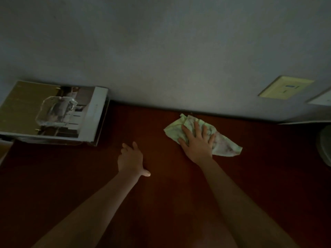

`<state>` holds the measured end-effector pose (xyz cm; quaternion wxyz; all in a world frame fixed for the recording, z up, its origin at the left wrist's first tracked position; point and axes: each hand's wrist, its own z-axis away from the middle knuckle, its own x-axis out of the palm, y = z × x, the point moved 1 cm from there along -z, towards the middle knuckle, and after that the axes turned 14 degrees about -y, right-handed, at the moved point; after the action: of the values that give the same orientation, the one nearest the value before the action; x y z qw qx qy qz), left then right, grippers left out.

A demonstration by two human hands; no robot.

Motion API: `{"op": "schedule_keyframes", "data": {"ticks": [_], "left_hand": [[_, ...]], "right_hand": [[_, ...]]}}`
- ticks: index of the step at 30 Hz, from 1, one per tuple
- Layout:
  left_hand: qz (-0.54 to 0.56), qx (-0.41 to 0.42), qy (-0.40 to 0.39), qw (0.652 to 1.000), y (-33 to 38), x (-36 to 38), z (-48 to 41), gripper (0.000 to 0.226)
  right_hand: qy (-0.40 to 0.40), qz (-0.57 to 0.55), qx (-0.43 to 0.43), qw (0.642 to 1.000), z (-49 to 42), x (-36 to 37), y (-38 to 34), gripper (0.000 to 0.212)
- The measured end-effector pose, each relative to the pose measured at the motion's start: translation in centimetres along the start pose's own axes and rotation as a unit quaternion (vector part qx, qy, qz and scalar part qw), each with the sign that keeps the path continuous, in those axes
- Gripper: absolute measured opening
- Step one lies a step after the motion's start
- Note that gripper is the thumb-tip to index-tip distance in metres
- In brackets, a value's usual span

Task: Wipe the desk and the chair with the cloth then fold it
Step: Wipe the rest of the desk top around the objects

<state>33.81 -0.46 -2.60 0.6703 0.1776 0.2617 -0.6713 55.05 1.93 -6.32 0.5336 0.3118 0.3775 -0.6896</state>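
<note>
A crumpled pale green and pink cloth (223, 145) lies on the dark red-brown desk (250, 176), close to the wall at the back right. My right hand (197, 143) presses flat on the cloth with its fingers spread. To its left, my left hand (131, 159) rests on the bare desk top, fingers loosely extended and thumb out, holding nothing. The chair is not in view.
A white tray-like stack with a clear glass dish (55, 111) sits at the desk's back left. A grey wall (161, 51) runs along the back edge, with a yellow socket plate (284, 87) at the right. A rounded grey object (325, 145) stands at the far right edge.
</note>
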Motion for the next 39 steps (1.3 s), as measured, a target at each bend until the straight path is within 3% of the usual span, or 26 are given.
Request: {"op": "schedule_keyframes", "data": {"ticks": [6,13,17,21,25,27,30,33,36,39], "left_hand": [[0.046,0.034,0.021,0.998,-1.0,0.8,0.2,0.122],[0.035,0.136,0.146,0.979,-3.5,7.3,2.8,0.067],[0.107,0.137,0.162,0.971,-7.3,10.2,4.4,0.056],[0.171,0.084,0.171,0.967,-13.0,11.7,4.7,0.052],[0.198,0.019,0.177,0.964,-19.3,12.5,4.4,0.051],[0.204,-0.007,0.185,0.961,-22.6,12.5,4.1,0.051],[0.221,-0.034,0.181,0.958,-27.3,12.2,2.8,0.052],[0.208,-0.046,0.163,0.963,-31.1,12.2,1.1,0.056],[0.164,-0.031,0.162,0.972,-33.4,11.7,-0.1,0.055],[0.172,0.003,0.183,0.968,-33.7,10.8,-0.9,0.053]], "right_hand": [[-0.013,0.023,-0.008,1.000,8.4,5.5,1.0,0.075],[-0.003,0.088,-0.013,0.996,18.6,13.3,-0.3,0.054],[-0.014,0.120,-0.136,0.983,22.1,16.5,-4.8,0.051],[-0.055,0.182,-0.284,0.940,22.1,17.8,-12.2,0.044],[-0.037,0.216,-0.346,0.912,16.8,16.0,-16.6,0.049],[-0.019,0.190,-0.290,0.938,12.4,13.1,-17.0,0.055],[-0.020,0.122,-0.102,0.987,5.9,7.3,-15.9,0.066],[-0.045,0.002,0.054,0.998,1.8,3.2,-14.8,0.068],[-0.087,-0.003,0.074,0.993,2.2,2.9,-15.6,0.066],[-0.078,0.087,-0.001,0.993,6.6,6.5,-17.5,0.062]]}}
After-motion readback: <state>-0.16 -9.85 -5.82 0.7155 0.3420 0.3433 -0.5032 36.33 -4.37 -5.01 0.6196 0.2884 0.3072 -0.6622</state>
